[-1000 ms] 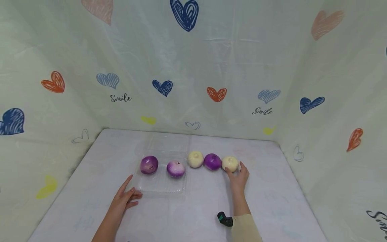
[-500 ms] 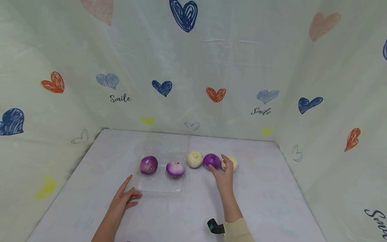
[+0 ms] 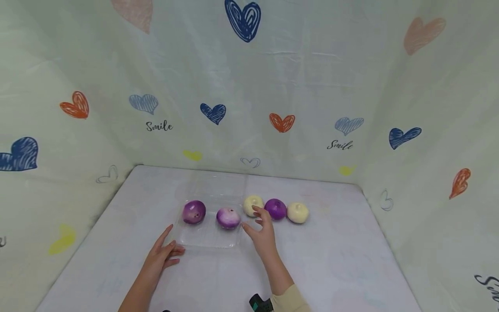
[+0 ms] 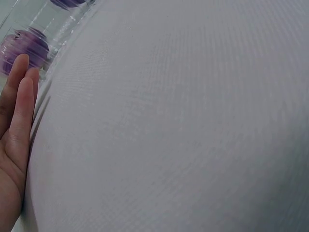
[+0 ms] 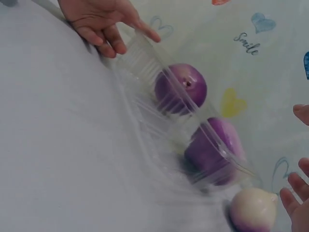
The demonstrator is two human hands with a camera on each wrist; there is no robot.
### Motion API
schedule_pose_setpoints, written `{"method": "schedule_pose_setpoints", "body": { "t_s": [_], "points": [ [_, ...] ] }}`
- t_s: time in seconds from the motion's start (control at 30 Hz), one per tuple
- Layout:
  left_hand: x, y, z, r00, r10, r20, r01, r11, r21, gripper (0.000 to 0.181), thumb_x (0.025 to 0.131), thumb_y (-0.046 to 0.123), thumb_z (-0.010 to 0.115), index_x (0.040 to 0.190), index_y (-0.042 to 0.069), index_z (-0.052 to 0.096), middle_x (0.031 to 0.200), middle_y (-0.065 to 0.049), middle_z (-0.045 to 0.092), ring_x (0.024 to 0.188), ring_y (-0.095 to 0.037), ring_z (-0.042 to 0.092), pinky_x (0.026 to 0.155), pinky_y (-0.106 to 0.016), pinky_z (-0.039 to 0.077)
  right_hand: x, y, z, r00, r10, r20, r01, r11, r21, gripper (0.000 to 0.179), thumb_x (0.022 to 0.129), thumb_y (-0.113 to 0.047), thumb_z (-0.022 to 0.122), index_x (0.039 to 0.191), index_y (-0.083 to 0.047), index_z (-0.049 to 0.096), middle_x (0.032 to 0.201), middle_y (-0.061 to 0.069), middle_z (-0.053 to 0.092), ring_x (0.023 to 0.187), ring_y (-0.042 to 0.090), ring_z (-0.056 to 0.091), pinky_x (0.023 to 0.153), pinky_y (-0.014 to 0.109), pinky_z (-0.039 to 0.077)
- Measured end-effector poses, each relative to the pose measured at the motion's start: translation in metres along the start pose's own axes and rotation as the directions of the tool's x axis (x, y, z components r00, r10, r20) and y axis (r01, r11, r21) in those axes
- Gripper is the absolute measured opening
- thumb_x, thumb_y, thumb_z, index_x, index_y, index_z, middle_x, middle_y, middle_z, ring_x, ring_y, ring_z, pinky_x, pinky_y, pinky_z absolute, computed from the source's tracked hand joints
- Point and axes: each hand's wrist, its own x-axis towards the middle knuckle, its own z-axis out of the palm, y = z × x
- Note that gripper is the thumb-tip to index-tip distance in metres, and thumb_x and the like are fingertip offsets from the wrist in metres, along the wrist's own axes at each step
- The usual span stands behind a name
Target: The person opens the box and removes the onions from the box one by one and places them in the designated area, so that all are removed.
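A clear plastic box [image 3: 206, 239] holds two purple onions, one on the left [image 3: 194, 212] and one paler on the right [image 3: 228, 218]. At its front left corner my left hand [image 3: 156, 258] rests with fingers extended; the left wrist view has those fingers [image 4: 21, 106] beside the clear wall. To the right of the box, a white onion [image 3: 251, 202], a purple onion [image 3: 276, 209] and another white onion [image 3: 298, 212] stand in a row. My right hand [image 3: 264, 236] hovers before the first white onion, fingers spread, thumb by the box's right rim, holding nothing.
The box's clear lid [image 3: 218, 184] lies folded back behind it. A heart-printed curtain [image 3: 312, 86] rises beyond the far edge of the white table [image 3: 343, 260]. A black device [image 3: 260, 303] sits at my right sleeve.
My right hand has moved left along the row, from the far white onion past the purple one to the white onion nearest the box. My left hand and the onions have stayed put.
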Motion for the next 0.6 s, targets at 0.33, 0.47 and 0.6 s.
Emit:
{"method": "schedule_pose_setpoints", "body": {
  "t_s": [0.33, 0.47, 0.6],
  "points": [
    [0.0, 0.0, 0.001, 1.0, 0.005, 0.001, -0.005, 1.0, 0.007, 0.06, 0.105, 0.019, 0.045, 0.158, 0.026, 0.016, 0.097, -0.008, 0.072, 0.09, -0.016, 0.067, 0.076, -0.03, 0.054, -0.005, -0.011, 0.027, 0.992, -0.013, 0.129, 0.012, 1.0, 0.007, 0.055, 0.076, 0.004, 0.078, 0.126, 0.005, 0.055, 0.126, 0.019, 0.053, 0.115, 0.042, 0.05, 0.096, 0.054, 0.041],
    [-0.001, 0.0, 0.0, 1.0, 0.011, 0.002, -0.011, 1.0, -0.003, 0.061, 0.105, 0.019, 0.045, 0.158, 0.025, 0.016, 0.095, -0.006, 0.072, 0.089, -0.016, 0.067, 0.076, -0.03, 0.054, 0.001, 0.009, 0.035, 0.985, -0.043, 0.165, 0.046, 0.999, -0.014, 0.056, 0.075, -0.001, 0.081, 0.126, -0.002, 0.058, 0.128, 0.013, 0.053, 0.118, 0.035, 0.05, 0.098, 0.051, 0.041],
    [-0.001, 0.0, 0.0, 1.0, 0.018, 0.009, -0.018, 1.0, -0.014, 0.061, 0.104, 0.02, 0.047, 0.158, 0.025, 0.017, 0.096, -0.006, 0.072, 0.09, -0.014, 0.067, 0.077, -0.031, 0.053, 0.008, 0.013, 0.036, 0.973, -0.083, 0.215, 0.112, 0.986, -0.124, 0.055, 0.074, -0.007, 0.083, 0.124, -0.005, 0.06, 0.13, 0.013, 0.051, 0.123, 0.033, 0.047, 0.103, 0.051, 0.037]
  ]
}}
